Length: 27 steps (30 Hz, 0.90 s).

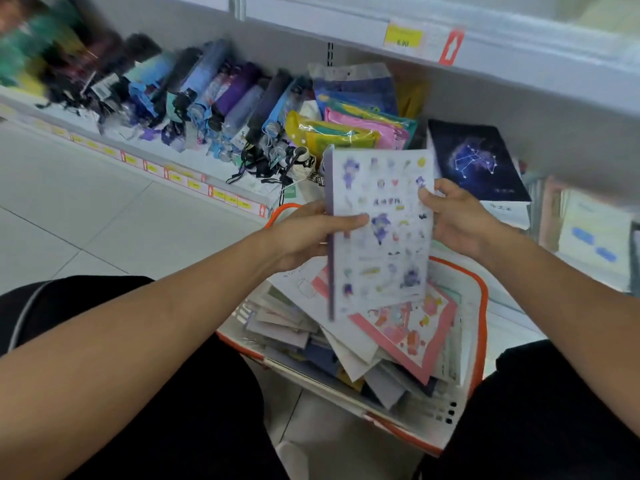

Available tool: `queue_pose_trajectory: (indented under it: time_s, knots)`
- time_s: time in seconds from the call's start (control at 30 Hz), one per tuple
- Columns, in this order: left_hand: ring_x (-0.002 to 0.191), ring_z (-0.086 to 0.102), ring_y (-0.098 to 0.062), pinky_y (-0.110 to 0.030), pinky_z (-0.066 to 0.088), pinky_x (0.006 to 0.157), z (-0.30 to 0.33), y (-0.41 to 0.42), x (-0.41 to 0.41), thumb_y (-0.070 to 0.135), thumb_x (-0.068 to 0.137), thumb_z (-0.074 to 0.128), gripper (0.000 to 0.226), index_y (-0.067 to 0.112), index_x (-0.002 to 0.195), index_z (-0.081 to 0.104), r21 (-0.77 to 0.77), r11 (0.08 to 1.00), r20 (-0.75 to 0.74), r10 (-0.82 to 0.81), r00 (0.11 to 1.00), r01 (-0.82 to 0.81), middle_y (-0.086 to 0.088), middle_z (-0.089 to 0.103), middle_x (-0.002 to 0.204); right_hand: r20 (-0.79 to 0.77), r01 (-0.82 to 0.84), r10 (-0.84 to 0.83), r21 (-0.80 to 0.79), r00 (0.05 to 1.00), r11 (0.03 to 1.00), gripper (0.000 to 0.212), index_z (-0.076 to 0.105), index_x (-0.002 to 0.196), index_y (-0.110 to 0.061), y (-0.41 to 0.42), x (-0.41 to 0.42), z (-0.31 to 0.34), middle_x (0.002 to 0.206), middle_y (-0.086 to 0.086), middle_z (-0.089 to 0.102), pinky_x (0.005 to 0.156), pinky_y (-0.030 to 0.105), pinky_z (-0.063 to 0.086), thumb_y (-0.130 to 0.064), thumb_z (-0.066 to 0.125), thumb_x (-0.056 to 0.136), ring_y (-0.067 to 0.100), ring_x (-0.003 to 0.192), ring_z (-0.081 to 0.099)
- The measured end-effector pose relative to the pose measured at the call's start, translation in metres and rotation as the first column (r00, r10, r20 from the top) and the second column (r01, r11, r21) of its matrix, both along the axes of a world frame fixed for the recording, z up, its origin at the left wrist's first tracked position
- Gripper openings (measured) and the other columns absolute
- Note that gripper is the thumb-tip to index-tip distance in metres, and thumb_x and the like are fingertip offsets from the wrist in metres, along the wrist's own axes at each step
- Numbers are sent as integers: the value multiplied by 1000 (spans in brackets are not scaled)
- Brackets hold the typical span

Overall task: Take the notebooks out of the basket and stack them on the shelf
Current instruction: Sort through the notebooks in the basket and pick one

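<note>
The lower shelf (pixel 207 168) runs across in front of me, folded umbrellas (pixel 194 95) lined along its left part, bright plastic pouches (pixel 349 129) in the middle, and a dark constellation notebook (pixel 476 161) topping a stack at the right. Below my arms sits the white basket (pixel 479 306) with its orange rim, holding a loose heap of notebooks; a pink-bordered notebook (pixel 412 337) lies uppermost.

Above that heap I hold the white sticker-print notebook (pixel 379 233) upright, clear of the basket. My left hand (pixel 311 233) grips its spine edge, thumb across the cover and fingers curled behind. My right hand (pixel 457 220) pinches the opposite edge, fingertips on the cover.

I judge the step in hand to be carrying this one to the stack at the right. To do it well I would tip it flat and square its corners with the constellation cover before letting go. The shelf above hangs low, so I should slide it in level rather than lift it high.
</note>
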State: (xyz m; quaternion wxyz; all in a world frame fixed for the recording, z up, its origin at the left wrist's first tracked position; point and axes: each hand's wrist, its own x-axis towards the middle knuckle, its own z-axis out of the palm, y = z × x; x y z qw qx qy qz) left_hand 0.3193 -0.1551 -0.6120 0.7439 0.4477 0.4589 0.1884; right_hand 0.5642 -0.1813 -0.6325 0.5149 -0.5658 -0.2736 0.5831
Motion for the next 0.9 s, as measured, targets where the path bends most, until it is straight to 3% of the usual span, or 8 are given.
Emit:
queue_pose_trajectory:
  time_s: [0.1,0.17,0.23,0.37,0.43,0.7,0.83,0.9]
  knots:
    - [95,71,-25,-45,58,86,-2,1,0,9,88,69,27,9,115,66,147,987,-154,86,984,-64,-8,73,109,-49,84,-87,-59,995,995,7,57,94,-15,5,-23,-4,84,2,74,54,31,57,-19,57,100,18,72,70]
    - [93,70,-27,-44,58,83,-3,12,-5,6,89,68,27,5,115,64,228,960,-257,217,942,-160,-10,70,113,318,38,-10,-80,948,996,20,61,101,-11,3,-26,-23,85,2,71,64,26,58,-29,65,95,21,77,65]
    - [92,67,-28,-41,57,79,-2,23,-15,5,89,66,26,5,115,62,281,928,-343,336,877,-245,-10,67,110,713,-194,329,-267,619,944,45,60,114,-10,-7,-18,-44,108,6,68,79,27,52,-36,78,82,25,99,64]
    - [101,65,-33,-44,56,83,-4,38,-38,3,87,68,35,1,121,58,290,908,-419,404,813,-302,-16,65,119,573,-311,769,-704,282,638,112,47,135,-17,-39,-5,-77,136,-3,53,93,29,48,-68,88,44,21,118,55]
    - [99,65,-32,-42,55,79,-4,40,-44,1,88,66,34,0,121,58,258,906,-399,416,818,-335,-17,64,119,621,-283,725,-668,299,688,121,54,128,-19,-38,2,-92,126,-3,60,92,33,52,-75,86,26,19,110,59]
    - [103,64,-34,-44,55,83,1,46,-50,-1,90,63,35,1,124,57,261,883,-397,467,790,-390,-16,63,120,749,-341,568,-464,342,818,36,64,106,-10,-21,19,-56,110,5,64,77,30,43,-30,81,80,25,98,59]
    - [104,64,-35,-48,54,87,14,57,-63,1,89,63,35,1,123,56,285,860,-397,508,765,-423,-16,62,119,732,-348,451,-304,511,887,18,66,105,-10,-20,44,12,98,-3,67,66,15,45,-13,72,88,10,72,65]
    - [103,64,-35,-50,55,87,22,65,-71,4,88,64,33,4,120,57,339,835,-410,545,732,-433,-15,64,118,728,-290,354,-218,588,932,15,68,102,-11,-20,55,34,99,12,74,74,32,53,-11,71,87,26,77,70]
